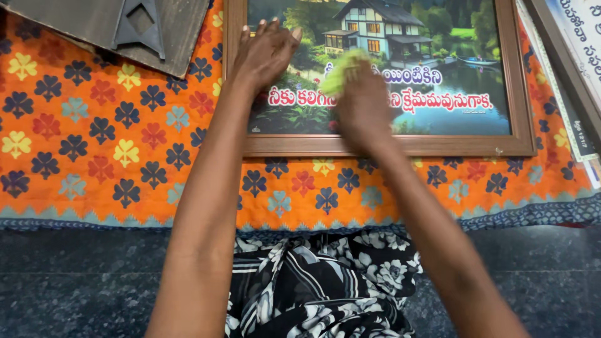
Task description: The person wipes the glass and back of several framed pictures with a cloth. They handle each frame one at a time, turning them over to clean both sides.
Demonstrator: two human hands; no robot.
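Observation:
A wooden-framed picture (438,145) of a house by a lake, with printed lettering across it, lies flat on an orange floral quilt (113,144). My left hand (266,53) rests flat on the picture's left part, fingers spread, holding nothing. My right hand (363,103) presses a yellow-green cloth (341,70) against the glass near the middle; the cloth sticks out past the fingers.
A dark backing board with a triangular stand (141,28) lies at the top left on the quilt. More framed pictures (579,75) overlap at the right edge. A dark stone floor (75,281) runs along the near side, with my black-and-white floral garment (325,288) below.

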